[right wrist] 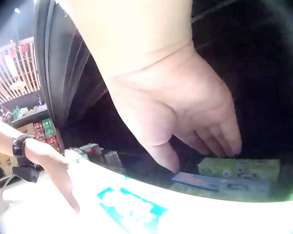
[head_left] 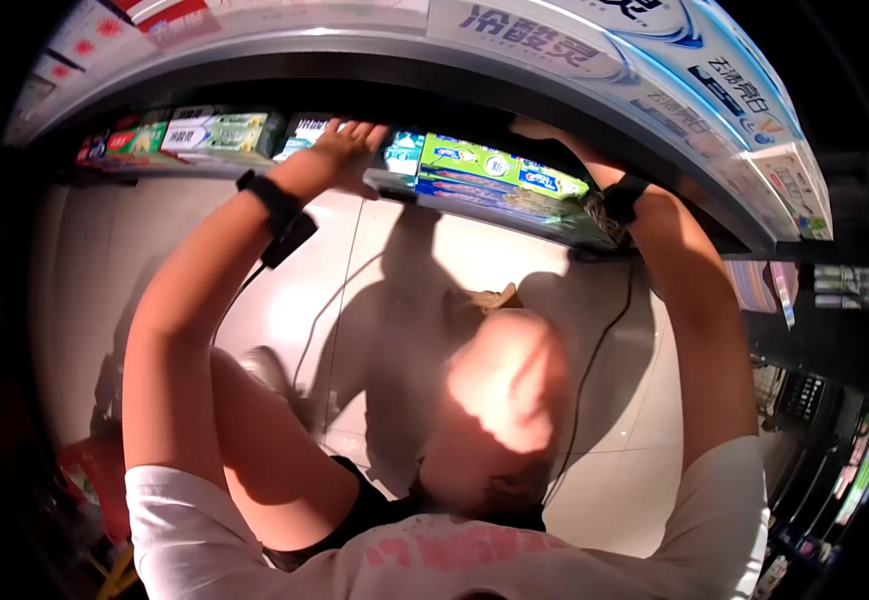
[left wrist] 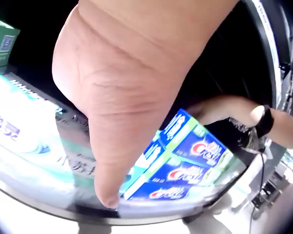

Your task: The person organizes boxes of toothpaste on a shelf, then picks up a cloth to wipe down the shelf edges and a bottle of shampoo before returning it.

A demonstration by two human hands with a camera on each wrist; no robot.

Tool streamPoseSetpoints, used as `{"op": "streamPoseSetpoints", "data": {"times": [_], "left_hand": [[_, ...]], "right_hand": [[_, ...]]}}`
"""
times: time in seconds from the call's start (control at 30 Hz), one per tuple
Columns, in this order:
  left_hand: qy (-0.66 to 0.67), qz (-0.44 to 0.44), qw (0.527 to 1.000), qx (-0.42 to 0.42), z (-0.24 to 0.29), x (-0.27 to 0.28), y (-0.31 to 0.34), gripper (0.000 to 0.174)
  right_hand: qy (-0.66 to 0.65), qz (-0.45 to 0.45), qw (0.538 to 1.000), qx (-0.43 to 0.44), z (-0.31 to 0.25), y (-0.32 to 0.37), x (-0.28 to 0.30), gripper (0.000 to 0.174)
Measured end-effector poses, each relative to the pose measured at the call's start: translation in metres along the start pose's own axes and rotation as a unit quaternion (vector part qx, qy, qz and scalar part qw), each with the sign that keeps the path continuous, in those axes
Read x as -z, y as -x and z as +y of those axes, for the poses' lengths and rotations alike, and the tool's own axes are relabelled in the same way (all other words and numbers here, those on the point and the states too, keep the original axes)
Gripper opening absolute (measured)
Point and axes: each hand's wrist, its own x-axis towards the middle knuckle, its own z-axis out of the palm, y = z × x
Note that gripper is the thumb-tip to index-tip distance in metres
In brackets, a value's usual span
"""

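Observation:
My left hand [head_left: 344,155] lies over toothpaste boxes on the low shelf, fingers straight and pointing inward. In the left wrist view its thumb points down at the front edge, between white-and-teal boxes [left wrist: 14,114] and a stack of blue Crest toothpaste boxes [left wrist: 185,173]. My right hand [right wrist: 185,107] reaches into the dark shelf, palm side showing, fingers hanging loosely bent with nothing seen between them. Close below its fingertips are green toothpaste boxes [right wrist: 238,168]. In the head view, green-and-blue toothpaste boxes [head_left: 469,155] lie stacked between the hands; the right fingers are hidden in shadow.
Above the hands juts an upper shelf with a lit white front panel [head_left: 544,45]. More toothpaste boxes [head_left: 216,135] stand at the left end of the low shelf. Cables run from both wrists past the tiled floor [head_left: 194,230]. Other racks [head_left: 844,285] stand at the right.

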Motion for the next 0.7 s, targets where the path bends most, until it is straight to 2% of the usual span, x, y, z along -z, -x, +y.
{"op": "streamPoseSetpoints", "data": {"times": [0.03, 0.1, 0.17, 0.23, 0.3, 0.33, 0.43, 0.47, 0.53, 0.63, 0.7], "left_hand": [[0.028, -0.041, 0.999, -0.013, 0.005, 0.015, -0.003, 0.100], [0.110, -0.065, 0.992, 0.007, 0.021, 0.042, -0.002, 0.101], [0.252, 0.039, 0.962, -0.095, 0.018, 0.037, -0.004, 0.102], [0.295, 0.068, 0.949, -0.090, 0.019, 0.031, -0.005, 0.098], [0.413, 0.083, 0.900, -0.114, 0.009, 0.010, -0.014, 0.112], [0.498, 0.110, 0.846, -0.156, 0.008, 0.000, -0.017, 0.110], [0.356, 0.155, 0.905, -0.176, 0.010, -0.002, -0.015, 0.094], [0.357, 0.154, 0.904, -0.179, 0.013, 0.001, -0.013, 0.094], [0.266, 0.201, 0.928, -0.169, 0.019, -0.001, -0.010, 0.087], [0.284, 0.277, 0.905, -0.153, 0.023, -0.018, -0.019, 0.074], [0.306, 0.288, 0.894, -0.156, 0.024, -0.026, -0.025, 0.069]], "right_hand": [[-0.005, 0.003, 1.000, -0.010, 0.006, -0.003, 0.001, 0.055], [-0.010, 0.021, 0.999, -0.045, 0.022, 0.007, 0.007, 0.055], [-0.009, 0.032, 0.997, -0.075, 0.035, 0.014, 0.012, 0.055], [-0.005, 0.040, 0.996, -0.081, 0.040, 0.020, 0.012, 0.054], [-0.014, 0.052, 0.997, -0.057, 0.034, 0.007, 0.010, 0.054], [-0.019, 0.053, 0.998, -0.039, 0.028, 0.003, 0.009, 0.054], [-0.037, 0.027, 0.999, -0.005, 0.012, -0.025, -0.003, 0.054], [-0.039, 0.012, 0.999, -0.006, 0.007, -0.029, -0.009, 0.054], [-0.032, -0.014, 0.999, -0.012, 0.006, -0.047, -0.022, 0.054], [-0.025, -0.038, 0.999, -0.024, 0.008, -0.068, -0.035, 0.054], [-0.022, -0.050, 0.998, -0.025, 0.012, -0.070, -0.041, 0.054]]}}
